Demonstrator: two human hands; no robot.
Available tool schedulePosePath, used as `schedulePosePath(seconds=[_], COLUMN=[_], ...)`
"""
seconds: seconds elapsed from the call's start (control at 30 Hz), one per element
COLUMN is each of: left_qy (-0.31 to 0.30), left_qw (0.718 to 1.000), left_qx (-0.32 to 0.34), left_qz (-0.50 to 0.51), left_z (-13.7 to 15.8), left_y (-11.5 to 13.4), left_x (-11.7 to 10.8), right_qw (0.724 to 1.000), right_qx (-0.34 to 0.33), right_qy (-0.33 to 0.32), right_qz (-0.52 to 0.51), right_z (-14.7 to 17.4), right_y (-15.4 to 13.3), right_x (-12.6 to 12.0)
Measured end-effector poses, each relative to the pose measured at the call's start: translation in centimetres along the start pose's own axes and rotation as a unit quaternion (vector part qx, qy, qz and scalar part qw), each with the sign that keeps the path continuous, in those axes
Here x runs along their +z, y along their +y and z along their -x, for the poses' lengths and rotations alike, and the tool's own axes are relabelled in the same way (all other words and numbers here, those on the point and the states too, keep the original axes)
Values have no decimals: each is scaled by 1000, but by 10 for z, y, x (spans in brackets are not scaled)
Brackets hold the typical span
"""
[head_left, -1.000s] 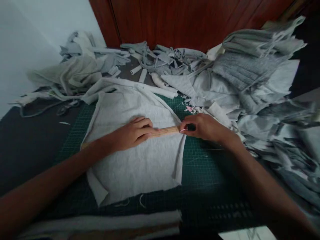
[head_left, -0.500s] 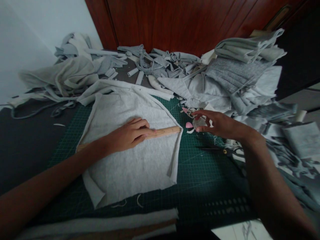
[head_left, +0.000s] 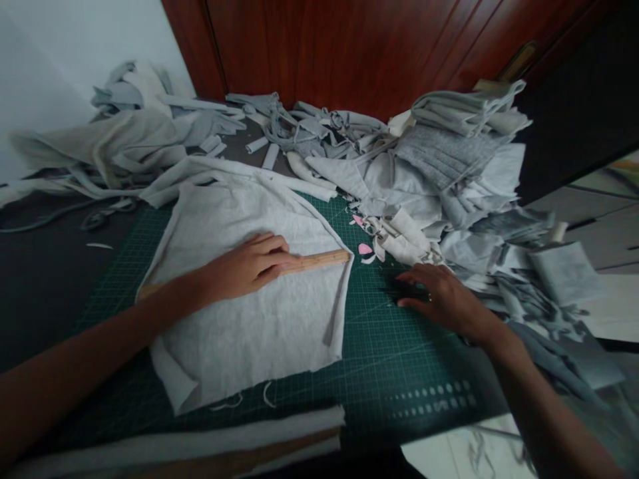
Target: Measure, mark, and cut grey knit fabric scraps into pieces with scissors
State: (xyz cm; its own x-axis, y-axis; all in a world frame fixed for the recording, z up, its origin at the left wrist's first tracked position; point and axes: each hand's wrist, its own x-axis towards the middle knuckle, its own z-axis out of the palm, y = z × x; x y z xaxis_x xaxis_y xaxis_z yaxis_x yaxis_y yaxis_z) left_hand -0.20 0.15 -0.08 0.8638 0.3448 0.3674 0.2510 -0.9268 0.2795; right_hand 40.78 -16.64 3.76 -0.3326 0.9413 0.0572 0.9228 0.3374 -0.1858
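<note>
A piece of light grey fabric [head_left: 249, 332] lies on the green cutting mat [head_left: 379, 359], its side edges partly folded in. Across it runs a wooden ruler [head_left: 324, 259]. My left hand [head_left: 252, 266] presses down on the ruler, fingers bent and thumb lying along the wood. Black scissors [head_left: 394, 291] rest on the mat to the right of the fabric, blades pointing left. My right hand [head_left: 439, 296] is over them, thumb and fingers apart on either side of the blades. The scissor handles are hidden beneath that hand.
Fabric scraps [head_left: 314, 130] line the back. Folded grey cloth [head_left: 464, 113] is stacked at the right rear, with cream offcuts [head_left: 404, 236] and a pink piece [head_left: 365, 249] in front. Another fabric strip [head_left: 200, 446] lies along the near edge. A reddish wooden door [head_left: 299, 53] stands behind.
My right hand has come nearer, from the cream offcuts and pink piece to the scissors. My left hand stays on the ruler. The whole view has shifted slightly.
</note>
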Motion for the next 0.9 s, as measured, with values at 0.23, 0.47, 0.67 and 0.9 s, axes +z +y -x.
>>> schedulePosePath(seconds=[0.23,0.47,0.67,0.9], left_qy=[-8,-4,-5,-3], left_qw=[1000,999,1000,1000], left_qx=[-12,-14,-1,-6], left_qz=[20,35,8,20], left_z=[-1,-1,0,0], left_y=[0,0,-2,-2], left_x=[1,1,4,5], right_qw=[1000,994,962,861], right_qx=[-11,18,139,165], right_qy=[16,87,204,397], right_qz=[-24,-60,-118,-272], right_z=[-9,-13,-7,-18], right_y=[-5,-20,-14,-11], right_x=[-7,-28,-63,-83])
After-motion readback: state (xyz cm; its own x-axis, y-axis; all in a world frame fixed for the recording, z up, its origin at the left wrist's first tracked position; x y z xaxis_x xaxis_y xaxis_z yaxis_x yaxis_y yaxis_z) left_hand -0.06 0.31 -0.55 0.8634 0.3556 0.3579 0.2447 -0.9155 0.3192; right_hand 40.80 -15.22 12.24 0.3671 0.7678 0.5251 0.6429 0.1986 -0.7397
